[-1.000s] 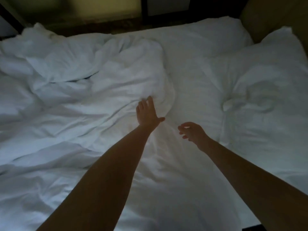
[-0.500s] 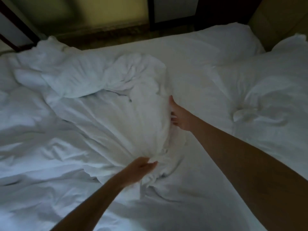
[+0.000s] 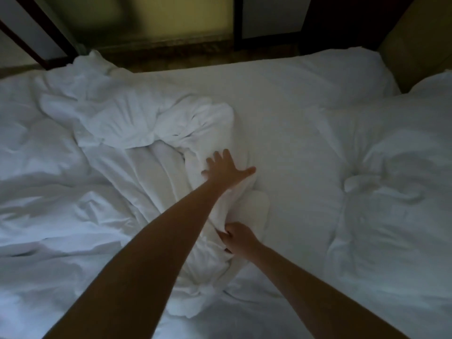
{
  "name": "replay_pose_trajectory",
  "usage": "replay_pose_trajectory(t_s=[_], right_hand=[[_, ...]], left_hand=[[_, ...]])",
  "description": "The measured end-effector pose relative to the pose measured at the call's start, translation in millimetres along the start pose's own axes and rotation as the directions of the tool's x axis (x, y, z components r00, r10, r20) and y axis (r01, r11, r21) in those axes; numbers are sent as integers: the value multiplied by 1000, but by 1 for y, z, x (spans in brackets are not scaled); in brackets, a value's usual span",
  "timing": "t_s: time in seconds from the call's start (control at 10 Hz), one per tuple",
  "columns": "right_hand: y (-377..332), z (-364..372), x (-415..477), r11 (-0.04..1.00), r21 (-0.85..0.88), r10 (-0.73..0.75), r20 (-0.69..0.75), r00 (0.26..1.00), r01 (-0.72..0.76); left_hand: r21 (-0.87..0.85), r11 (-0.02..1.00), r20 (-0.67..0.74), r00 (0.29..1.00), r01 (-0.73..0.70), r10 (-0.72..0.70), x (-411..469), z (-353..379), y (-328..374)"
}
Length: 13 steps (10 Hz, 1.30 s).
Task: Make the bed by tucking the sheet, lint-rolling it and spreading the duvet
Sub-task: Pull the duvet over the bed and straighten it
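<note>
A crumpled white duvet (image 3: 117,182) is heaped over the left half of the bed, its bunched edge running down the middle. The bare white sheet (image 3: 288,133) shows to the right of that edge. My left hand (image 3: 226,170) reaches far out and lies flat on the duvet's edge, fingers spread and thumb out toward the sheet. My right hand (image 3: 238,241) is nearer to me, just right of my left forearm, with its fingers closed on a fold of the duvet. No lint roller is in view.
White pillows lie at the right, a dented one (image 3: 396,187) and another (image 3: 342,77) at the far corner. A tan headboard (image 3: 415,40) rises behind them. Beyond the bed's far side are a strip of floor (image 3: 186,48) and dark frames (image 3: 49,40).
The hands have swapped places along the duvet's edge. My left hand let go near me and reached out far; my right hand drew back from the far edge and closed on a fold.
</note>
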State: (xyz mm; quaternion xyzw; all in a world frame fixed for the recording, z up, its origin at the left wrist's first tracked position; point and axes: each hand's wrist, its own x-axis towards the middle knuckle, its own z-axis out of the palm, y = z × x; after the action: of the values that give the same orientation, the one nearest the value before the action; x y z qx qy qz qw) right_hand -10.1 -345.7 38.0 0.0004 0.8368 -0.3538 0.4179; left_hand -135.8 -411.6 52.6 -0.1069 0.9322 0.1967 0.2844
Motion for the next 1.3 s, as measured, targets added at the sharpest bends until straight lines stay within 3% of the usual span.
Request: replay_pose_trajectory(t_s=[0.1, 0.2, 0.3, 0.4, 0.5, 0.6, 0.7, 0.8, 0.9, 1.0, 1.1, 1.2, 1.3], right_hand=[[3, -12, -2, 999, 35, -39, 51, 998, 37], [19, -31, -7, 990, 113, -105, 162, 981, 87], [47, -49, 1, 895, 444, 68, -44, 997, -42], [63, -62, 13, 769, 622, 353, -223, 909, -146], [49, -66, 28, 631, 731, 420, -38, 907, -261], [-3, -56, 42, 388, 883, 276, 165, 947, -266], [-16, -44, 50, 371, 919, 282, 26, 959, -134], [-7, -39, 48, 488, 870, 384, -135, 914, -76], [6, -41, 29, 645, 762, 403, -283, 870, -51], [10, -41, 13, 684, 729, 365, -381, 849, 34], [5, -52, 3, 699, 714, 290, -331, 898, 37], [8, -66, -5, 678, 735, 245, -253, 936, 21], [21, -65, -8, 505, 856, 274, -281, 920, 111]], left_hand=[[169, 976, 76, 986, 134, -148, 8, 43, -4], [63, 998, -26, 1000, 18, -17, 11, 52, -21], [-478, 879, -94, 994, 6, -58, 6, 9, -46], [-871, 489, -64, 973, 53, -221, -27, -48, -78], [-907, 398, -39, 916, 134, -399, -55, -63, -119], [-946, 244, 101, 909, 214, -405, -61, -51, -142], [-855, 477, 5, 923, 203, -385, -65, -44, -137], [-615, 766, -141, 929, 188, -342, -57, -40, -139], [-222, 955, -240, 938, 199, -251, -50, -42, -137], [174, 982, -341, 931, -70, 127, -41, -51, -104], [29, 990, -50, 989, -135, 136, -21, -52, -55], [-100, 980, 92, 982, 173, -164, -11, -37, -44], [-55, 979, 50, 980, 196, -194, -22, -19, -66]])
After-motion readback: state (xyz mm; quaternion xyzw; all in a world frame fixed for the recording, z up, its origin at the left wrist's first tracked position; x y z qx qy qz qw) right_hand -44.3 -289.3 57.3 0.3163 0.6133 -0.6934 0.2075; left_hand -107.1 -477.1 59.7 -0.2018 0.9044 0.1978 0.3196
